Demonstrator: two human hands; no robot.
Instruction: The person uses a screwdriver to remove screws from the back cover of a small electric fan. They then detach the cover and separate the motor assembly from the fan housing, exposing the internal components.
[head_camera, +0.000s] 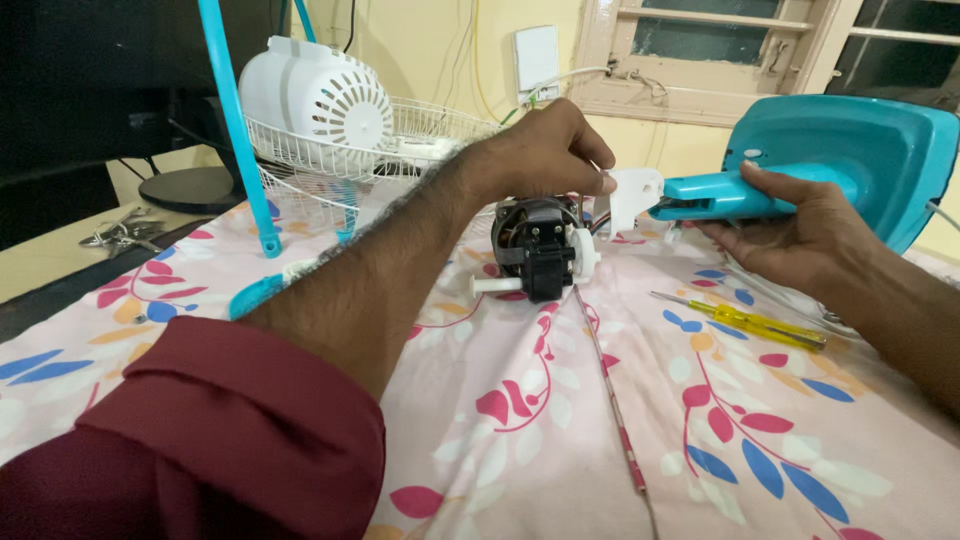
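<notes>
Right now the left hand (545, 150) pinches a white plastic bracket (633, 195) at the tip of a turquoise fan stand (820, 165), fingers closed on it. The right hand (800, 230) wraps shut around the stand's neck, whose long axis runs roughly level, tip pointing left toward the bracket, broad base to the right. Just below the bracket, a black fan motor (535, 250) lies on the floral cloth (560, 420), white shaft pointing left. A yellow screwdriver (745, 322) lies near the right wrist.
</notes>
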